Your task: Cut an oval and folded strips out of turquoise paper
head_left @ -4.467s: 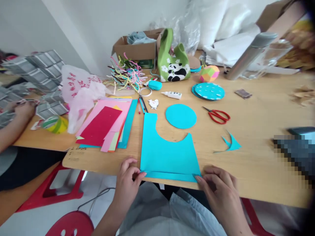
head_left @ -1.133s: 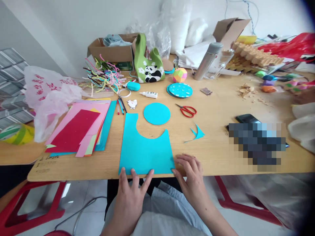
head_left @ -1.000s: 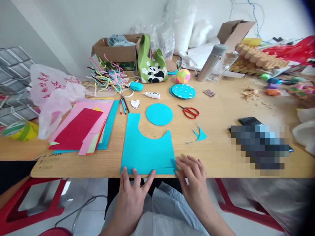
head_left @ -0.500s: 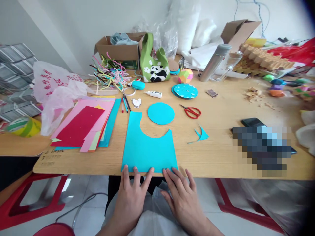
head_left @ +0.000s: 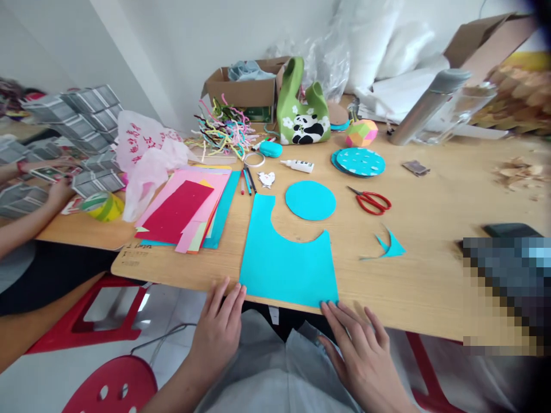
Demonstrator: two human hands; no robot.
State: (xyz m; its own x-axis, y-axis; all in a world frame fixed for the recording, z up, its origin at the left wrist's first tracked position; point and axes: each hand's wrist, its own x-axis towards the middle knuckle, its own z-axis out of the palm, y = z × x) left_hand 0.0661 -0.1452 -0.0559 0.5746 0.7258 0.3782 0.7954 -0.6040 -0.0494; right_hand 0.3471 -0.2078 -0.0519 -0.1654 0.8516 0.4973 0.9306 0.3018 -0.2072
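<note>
A sheet of blue paper [head_left: 288, 267] with a round bite cut from its top lies flat at the table's front edge. My left hand [head_left: 224, 315] rests at the sheet's lower left corner, fingers stretched out over the edge. At the lower right corner lies my right hand [head_left: 359, 344], its fingers spread and the fingertips touching the paper. Neither hand grips anything. Just above the cut-out sits a blue paper disc [head_left: 310, 200]. Red-handled scissors [head_left: 372, 202] lie right of the disc, and a blue paper scrap [head_left: 392, 245] is below them.
Left is a stack of coloured paper [head_left: 181, 212]. Behind stand a glue bottle [head_left: 300, 166], patterned blue discs [head_left: 359, 162], pipe cleaners [head_left: 224, 129], a green panda bag [head_left: 304, 115] and a steel flask [head_left: 430, 106]. Another person's hand [head_left: 60, 192] works at far left beside yellow tape [head_left: 102, 206].
The view has turned left, so things sit further right in it and another person's arms now show. My left hand has slid from the sheet's bottom edge to its left corner.
</note>
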